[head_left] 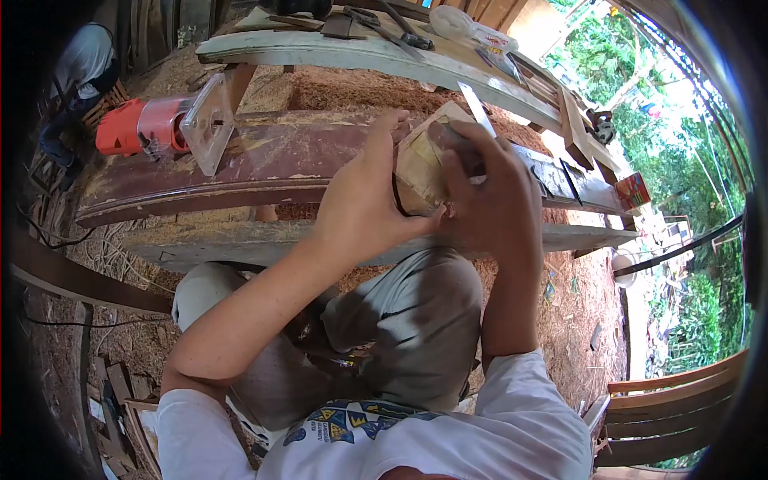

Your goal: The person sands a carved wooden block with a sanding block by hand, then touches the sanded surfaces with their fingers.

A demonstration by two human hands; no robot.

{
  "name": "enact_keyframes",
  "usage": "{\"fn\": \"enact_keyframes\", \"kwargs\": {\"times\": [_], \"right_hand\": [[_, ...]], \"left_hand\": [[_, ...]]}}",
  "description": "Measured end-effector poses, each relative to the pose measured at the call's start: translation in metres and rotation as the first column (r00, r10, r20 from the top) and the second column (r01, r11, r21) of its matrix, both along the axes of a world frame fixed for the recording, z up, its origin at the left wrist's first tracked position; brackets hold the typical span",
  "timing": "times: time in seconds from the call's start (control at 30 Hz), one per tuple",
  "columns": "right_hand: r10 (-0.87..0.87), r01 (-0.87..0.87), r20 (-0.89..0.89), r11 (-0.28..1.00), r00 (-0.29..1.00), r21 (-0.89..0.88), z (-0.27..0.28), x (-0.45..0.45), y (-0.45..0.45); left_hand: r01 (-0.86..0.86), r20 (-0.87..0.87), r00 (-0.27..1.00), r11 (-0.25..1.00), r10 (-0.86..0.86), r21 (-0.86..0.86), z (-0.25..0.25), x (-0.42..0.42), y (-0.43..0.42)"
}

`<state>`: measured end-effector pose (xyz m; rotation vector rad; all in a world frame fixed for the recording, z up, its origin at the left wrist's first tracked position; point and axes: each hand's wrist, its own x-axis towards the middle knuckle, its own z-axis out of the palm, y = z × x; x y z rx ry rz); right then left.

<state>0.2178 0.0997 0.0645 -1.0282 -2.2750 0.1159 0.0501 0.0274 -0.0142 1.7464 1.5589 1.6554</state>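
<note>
A pale wooden block (418,166) is held up in front of me, over a long reddish-brown board. My left hand (364,188) is closed around its left side, with the thumb along the lower edge. My right hand (492,184) is closed on its right side, fingers bent over the top edge. Whether a small extra piece sits under the right fingers I cannot tell. Just behind the block, a flat metal strip like a ruler (478,110) sticks up.
On the brown board (296,156) stands a red power tool (144,126) with a clear square base plate (210,124). The far bench (320,52) carries a hammer (408,34), other tools and a plastic bag (460,24). A small red box (632,192) sits right. Another person (84,64) is far left.
</note>
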Motion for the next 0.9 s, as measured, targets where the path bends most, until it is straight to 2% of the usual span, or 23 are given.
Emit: {"fn": "enact_keyframes", "kwargs": {"times": [0.1,0.13,0.17,0.2,0.27,0.4,0.43,0.5,0.57,0.6,0.67,0.7,0.73,0.8,0.83,0.9], "right_hand": [[-0.062,0.062,0.004,0.996,0.998,-0.062,0.006,-0.002,0.002],[-0.062,0.062,0.004,0.996,0.998,-0.062,0.005,-0.003,-0.002],[-0.011,0.010,0.037,0.999,0.999,0.033,0.003,-0.003,-0.008],[0.036,-0.045,0.072,0.991,0.997,0.125,0.002,-0.003,-0.011],[0.008,-0.011,0.043,0.996,0.999,0.085,0.005,0.001,-0.004],[-0.048,0.046,0.038,0.998,0.998,0.043,0.006,-0.003,-0.009],[-0.045,0.044,0.033,0.998,0.998,0.044,0.005,-0.002,-0.007],[0.062,-0.063,-0.016,0.992,0.998,-0.110,0.002,0.005,0.001],[0.040,-0.045,-0.045,0.994,0.998,-0.103,-0.003,0.005,0.011],[0.015,-0.022,-0.069,0.995,0.997,-0.097,-0.004,0.002,0.015],[0.036,-0.039,-0.055,0.998,0.998,-0.051,-0.005,0.001,0.015],[0.086,-0.093,-0.069,0.990,0.994,-0.110,-0.004,0.003,0.018],[0.133,-0.146,-0.082,0.975,0.988,-0.169,-0.003,0.004,0.020],[0.143,-0.149,-0.056,0.979,0.988,-0.140,-0.004,0.004,0.021],[0.111,-0.118,-0.060,0.982,0.992,-0.146,-0.004,0.002,0.019],[0.075,-0.079,-0.045,0.991,0.996,-0.108,-0.007,0.001,0.016]], "left_hand": [[0.014,0.081,0.997,0.997,-0.008,-0.081,0.003,0.006,-0.001],[-0.014,0.039,0.999,1.000,0.013,0.008,-0.002,0.007,0.001],[-0.037,-0.003,0.999,0.995,0.037,0.097,-0.006,0.008,0.004],[-0.035,-0.008,0.999,0.995,0.036,0.097,-0.008,0.009,0.004],[-0.045,-0.029,0.998,0.985,0.050,0.165,-0.011,0.012,0.003],[-0.082,-0.067,0.994,0.987,0.092,0.138,-0.011,0.012,0.004],[-0.058,-0.058,0.996,0.981,0.070,0.186,-0.012,0.012,0.004],[-0.036,-0.056,0.997,0.972,0.050,0.232,-0.013,0.014,0.003],[0.078,-0.077,0.995,0.979,-0.065,0.187,-0.012,0.013,0.000],[0.059,-0.087,0.995,0.981,-0.044,0.183,-0.011,0.012,0.001],[0.123,-0.142,0.986,0.960,-0.089,0.250,-0.014,0.013,0.006],[0.176,-0.104,0.982,0.955,-0.155,0.240,-0.016,0.011,0.007],[0.158,-0.109,0.985,0.959,-0.135,0.236,-0.018,0.010,0.007],[0.364,0.168,0.903,0.912,-0.396,0.191,-0.020,0.009,0.006],[0.340,0.168,0.913,0.921,-0.371,0.189,-0.019,0.009,0.003],[0.493,0.337,0.772,0.842,-0.540,0.219,-0.017,0.011,-0.004]]}}
